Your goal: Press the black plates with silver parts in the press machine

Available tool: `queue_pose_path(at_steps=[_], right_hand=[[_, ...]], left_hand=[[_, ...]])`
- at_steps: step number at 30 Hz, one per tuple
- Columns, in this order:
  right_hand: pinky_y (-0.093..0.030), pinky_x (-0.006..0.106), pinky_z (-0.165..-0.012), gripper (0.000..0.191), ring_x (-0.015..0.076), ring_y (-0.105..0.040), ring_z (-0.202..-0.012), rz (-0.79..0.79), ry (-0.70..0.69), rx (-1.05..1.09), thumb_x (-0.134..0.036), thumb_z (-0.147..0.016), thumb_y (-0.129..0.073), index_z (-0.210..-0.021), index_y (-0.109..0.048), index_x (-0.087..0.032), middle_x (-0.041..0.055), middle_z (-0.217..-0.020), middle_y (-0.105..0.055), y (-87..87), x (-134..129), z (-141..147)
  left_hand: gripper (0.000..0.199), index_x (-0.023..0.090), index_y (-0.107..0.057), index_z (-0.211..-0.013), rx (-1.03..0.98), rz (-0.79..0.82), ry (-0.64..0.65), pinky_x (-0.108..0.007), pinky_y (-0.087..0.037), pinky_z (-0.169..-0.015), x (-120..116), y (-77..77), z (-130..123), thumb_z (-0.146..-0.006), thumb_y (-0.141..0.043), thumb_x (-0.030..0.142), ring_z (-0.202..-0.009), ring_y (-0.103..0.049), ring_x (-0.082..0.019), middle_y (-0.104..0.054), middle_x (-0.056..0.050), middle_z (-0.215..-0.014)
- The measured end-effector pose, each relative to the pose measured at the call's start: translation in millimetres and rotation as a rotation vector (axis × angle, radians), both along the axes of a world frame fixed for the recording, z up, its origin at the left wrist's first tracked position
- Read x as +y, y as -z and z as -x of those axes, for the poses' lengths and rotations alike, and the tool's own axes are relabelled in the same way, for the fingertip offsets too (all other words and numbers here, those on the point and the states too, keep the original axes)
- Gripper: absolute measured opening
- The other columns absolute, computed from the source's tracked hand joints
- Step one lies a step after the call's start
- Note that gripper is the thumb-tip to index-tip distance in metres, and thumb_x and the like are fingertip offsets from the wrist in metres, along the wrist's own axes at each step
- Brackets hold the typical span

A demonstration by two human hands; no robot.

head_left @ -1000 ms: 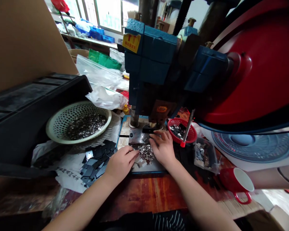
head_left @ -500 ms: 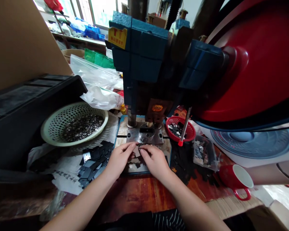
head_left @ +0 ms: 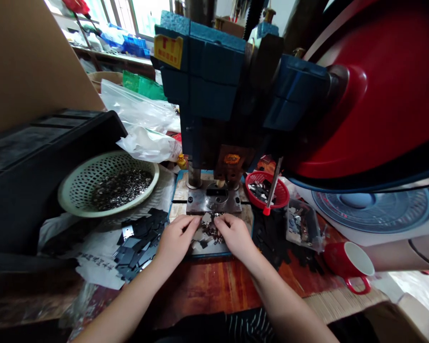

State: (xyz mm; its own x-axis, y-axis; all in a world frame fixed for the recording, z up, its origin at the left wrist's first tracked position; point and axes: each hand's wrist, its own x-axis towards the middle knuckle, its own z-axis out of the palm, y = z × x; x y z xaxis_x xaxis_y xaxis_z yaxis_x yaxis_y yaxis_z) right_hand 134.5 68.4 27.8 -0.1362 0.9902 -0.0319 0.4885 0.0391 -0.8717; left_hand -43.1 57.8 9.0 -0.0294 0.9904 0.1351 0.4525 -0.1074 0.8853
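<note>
My left hand [head_left: 178,239] is at the front of the press, thumb and fingers drawn together. Across from it, my right hand [head_left: 237,237] is bent in a similar pinch. What either hand pinches, if anything, is too small or hidden to make out. Between them, small shiny metal pieces [head_left: 210,232] lie heaped with flat grey plates on the press base [head_left: 248,216]. One light grey plate [head_left: 207,218] shows near my left fingertips. Just beyond the hands is the steel die block [head_left: 196,203], under the blue press head [head_left: 207,71].
On the left, a pale green basket [head_left: 71,190] holds many small metal pieces, near a pile of dark plates [head_left: 137,243]. To the right are a red basket [head_left: 280,193], a red-tipped lever [head_left: 272,186], a clear plastic box [head_left: 305,238] and a red mug [head_left: 338,257].
My hands have moved apart, the right one shifting rightward, and more of the small metal pieces between them shows. The whole view has shifted slightly.
</note>
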Motion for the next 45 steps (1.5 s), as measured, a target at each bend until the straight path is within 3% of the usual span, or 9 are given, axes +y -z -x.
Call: queue_pose_path(at_steps=[3,6,13,18,23,26,30,35,45], right_hand=[[-0.039,0.021,-0.059,0.028,0.013,-0.058,-0.062,-0.003,0.016,-0.009,-0.034,-0.088,-0.048,-0.072,-0.065,-0.018,-0.0015,-0.062,-0.063,2.5,1.2,-0.2],[-0.04,0.022,-0.061,0.028,0.0143,-0.061,-0.067,-0.042,0.019,-0.101,-0.034,-0.09,-0.047,-0.075,-0.066,-0.02,-0.0002,-0.068,-0.067,2.1,0.3,1.4],[-0.04,0.027,-0.064,0.027,0.021,-0.064,-0.074,-0.274,-0.004,-0.624,-0.033,-0.091,-0.047,-0.076,-0.067,-0.022,0.0071,-0.076,-0.07,-7.6,-1.0,5.1],[-0.04,0.022,-0.062,0.028,0.0155,-0.063,-0.071,-0.162,0.002,-0.267,-0.035,-0.094,-0.043,-0.079,-0.063,-0.022,0.0007,-0.075,-0.068,-6.4,-4.1,8.6],[-0.043,0.023,-0.065,0.024,0.0153,-0.063,-0.075,-0.166,0.015,-0.095,-0.033,-0.092,-0.044,-0.083,-0.064,-0.022,0.0005,-0.079,-0.069,-4.4,-6.8,9.3],[-0.045,0.026,-0.075,0.021,0.0175,-0.062,-0.086,-0.29,0.083,-0.133,-0.029,-0.09,-0.047,-0.093,-0.066,-0.022,0.0029,-0.09,-0.069,-6.9,0.5,3.3],[-0.045,0.029,-0.08,0.021,0.0192,-0.059,-0.09,-0.472,0.14,-0.272,-0.022,-0.089,-0.047,-0.097,-0.066,-0.02,0.0052,-0.093,-0.068,-8.8,19.6,-7.5],[-0.041,0.033,-0.089,0.03,0.0206,-0.054,-0.097,-0.629,0.094,-0.403,-0.013,-0.088,-0.045,-0.107,-0.066,-0.023,0.0053,-0.103,-0.065,-3.7,41.6,-15.9],[-0.027,0.044,-0.104,0.043,0.0225,-0.049,-0.11,-0.579,0.015,-0.539,-0.007,-0.08,-0.05,-0.111,-0.066,-0.032,0.0014,-0.113,-0.063,-5.0,52.8,-15.8]], left_hand=[[0.029,0.022,-0.068,-0.105,0.219,-0.199,-0.027,-0.04,-0.044,-0.088,0.2,-0.3,-2.6,-0.088,-0.05,0.037,-0.097,-0.058,-0.024,-0.065,-0.008,-0.101],[0.027,0.021,-0.065,-0.108,0.291,-0.334,-0.059,-0.04,-0.043,-0.09,-0.3,-3.8,-5.9,-0.09,-0.049,0.032,-0.1,-0.057,-0.024,-0.063,-0.008,-0.104],[0.024,0.02,-0.065,-0.103,0.271,-0.342,-0.038,-0.038,-0.046,-0.087,-5.2,-9.3,-5.5,-0.09,-0.047,0.028,-0.096,-0.058,-0.022,-0.064,-0.007,-0.1],[0.023,0.021,-0.069,-0.095,0.082,-0.101,0.04,-0.037,-0.048,-0.083,-7.1,-12.6,-15.3,-0.086,-0.053,0.036,-0.091,-0.062,-0.022,-0.068,-0.006,-0.096],[0.029,0.018,-0.068,-0.087,-0.236,0.133,-0.033,-0.032,-0.051,-0.071,1.8,-19.6,-21.8,-0.08,-0.057,0.044,-0.076,-0.064,-0.021,-0.07,-0.003,-0.08],[0.029,0.019,-0.067,-0.094,-0.189,0.044,-0.015,-0.034,-0.051,-0.076,18.4,-27.3,-18.1,-0.083,-0.054,0.041,-0.08,-0.065,-0.021,-0.071,-0.004,-0.086],[0.025,0.021,-0.069,-0.095,0.116,-0.175,0.029,-0.037,-0.047,-0.086,48.9,-34.8,-14.9,-0.087,-0.048,0.032,-0.093,-0.062,-0.022,-0.07,-0.004,-0.097],[0.023,0.02,-0.069,-0.097,0.245,-0.255,0.032,-0.037,-0.048,-0.084,74.9,-35.9,-22.5,-0.087,-0.05,0.028,-0.091,-0.063,-0.022,-0.07,-0.005,-0.096],[0.02,0.019,-0.072,-0.089,0.343,-0.281,0.024,-0.04,-0.048,-0.084,87.2,-34.0,-24.6,-0.085,-0.053,0.024,-0.089,-0.062,-0.024,-0.069,-0.006,-0.091]])
